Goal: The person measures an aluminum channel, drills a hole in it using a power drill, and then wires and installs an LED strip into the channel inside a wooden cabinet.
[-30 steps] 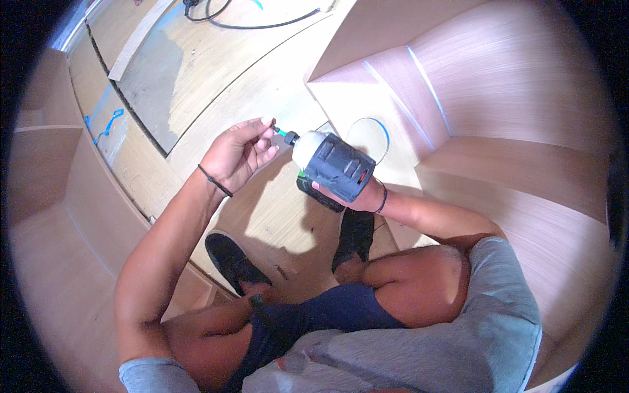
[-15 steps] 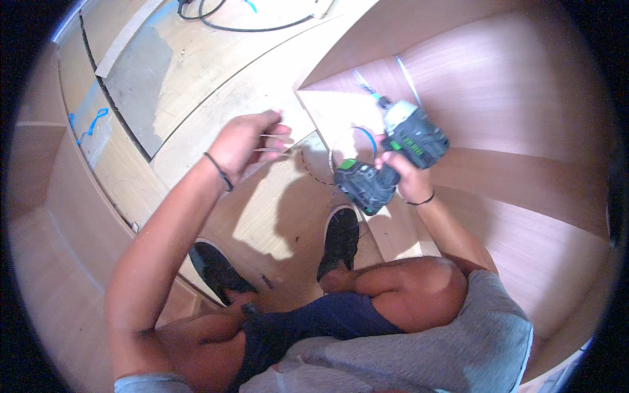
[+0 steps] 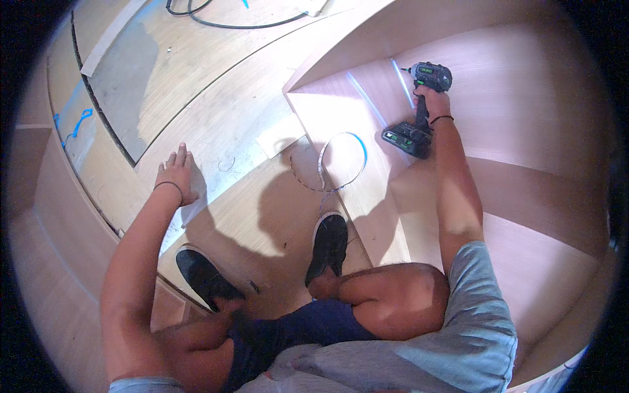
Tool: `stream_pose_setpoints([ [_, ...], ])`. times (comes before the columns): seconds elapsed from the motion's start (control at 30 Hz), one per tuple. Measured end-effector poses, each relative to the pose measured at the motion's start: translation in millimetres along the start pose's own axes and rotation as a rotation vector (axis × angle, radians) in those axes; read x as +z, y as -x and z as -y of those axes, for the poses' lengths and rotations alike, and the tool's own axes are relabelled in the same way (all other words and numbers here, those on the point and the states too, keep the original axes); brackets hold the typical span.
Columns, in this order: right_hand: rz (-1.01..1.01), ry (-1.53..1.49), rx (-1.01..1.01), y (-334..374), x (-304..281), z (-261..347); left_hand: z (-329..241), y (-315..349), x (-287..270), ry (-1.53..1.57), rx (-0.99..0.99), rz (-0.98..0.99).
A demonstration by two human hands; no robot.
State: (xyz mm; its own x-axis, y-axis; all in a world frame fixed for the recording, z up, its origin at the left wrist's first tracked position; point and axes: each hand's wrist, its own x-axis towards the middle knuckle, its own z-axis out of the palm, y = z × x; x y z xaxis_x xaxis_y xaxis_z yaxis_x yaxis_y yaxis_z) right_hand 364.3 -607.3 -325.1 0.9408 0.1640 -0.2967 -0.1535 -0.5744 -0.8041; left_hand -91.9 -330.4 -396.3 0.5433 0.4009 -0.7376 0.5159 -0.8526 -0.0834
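My right hand (image 3: 435, 103) is wrapped round the handle of a black and green cordless impact driver (image 3: 434, 76). The driver's nose points left, close to a thin bright strip (image 3: 401, 78) set in the pale wood panel (image 3: 498, 85); whether the tip touches it I cannot tell. A second bright strip (image 3: 365, 98) runs nearby. My left hand (image 3: 175, 173) rests flat on a pale board, fingers stretched out, holding nothing. Between my hands lies a loosely looped thin strip with a blue stretch (image 3: 364, 154), partly over the wooden edge.
Wooden walls of a cabinet-like frame rise on the right (image 3: 544, 196) and left (image 3: 65, 249). A black cable (image 3: 255, 26) lies at the top. Blue tape scraps (image 3: 80, 124) stick at far left. My black shoes (image 3: 329, 241) stand on the boards below the loop.
My right hand has carried the impact driver up and to the right, turning its nose leftward. My left hand has moved left and down onto the board, its fingers straightened.
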Motion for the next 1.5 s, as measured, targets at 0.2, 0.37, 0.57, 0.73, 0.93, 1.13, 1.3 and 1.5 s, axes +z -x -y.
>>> stream_pose_setpoints([
  [0.2, -0.021, 0.247, 0.001, -37.2, -12.3, -2.2, 5.3, -8.1, -15.3, 0.14, 0.043, 0.161],
  [0.37, 0.006, 0.293, -0.101, -50.3, -4.9, -5.8, 8.6, -7.7, -12.1, 0.13, 0.021, 0.18],
  [0.57, 0.034, 0.455, -0.077, -66.8, -0.1, -9.5, 7.0, -8.6, -15.2, 0.12, 0.014, 0.21],
  [0.73, 0.039, 0.477, -0.135, -66.5, 4.6, -10.3, 7.2, -8.8, -15.9, 0.116, 0.013, 0.226],
  [0.93, 0.024, 0.523, -0.161, -55.8, 9.2, -3.0, 7.0, -9.7, -17.8, 0.094, 0.009, 0.253],
  [1.13, 0.031, 0.491, -0.132, -67.2, 4.6, -11.9, 5.3, -10.4, -18.3, 0.094, 0.001, 0.261],
  [1.3, 0.08, 0.45, -0.114, -69.3, 2.0, -13.2, 6.7, -11.7, -13.2, 0.127, 0.007, 0.243],
  [1.5, 0.052, 0.508, -0.103, -66.6, 6.4, -9.4, 8.2, -10.0, -11.9, 0.12, 0.01, 0.23],
])
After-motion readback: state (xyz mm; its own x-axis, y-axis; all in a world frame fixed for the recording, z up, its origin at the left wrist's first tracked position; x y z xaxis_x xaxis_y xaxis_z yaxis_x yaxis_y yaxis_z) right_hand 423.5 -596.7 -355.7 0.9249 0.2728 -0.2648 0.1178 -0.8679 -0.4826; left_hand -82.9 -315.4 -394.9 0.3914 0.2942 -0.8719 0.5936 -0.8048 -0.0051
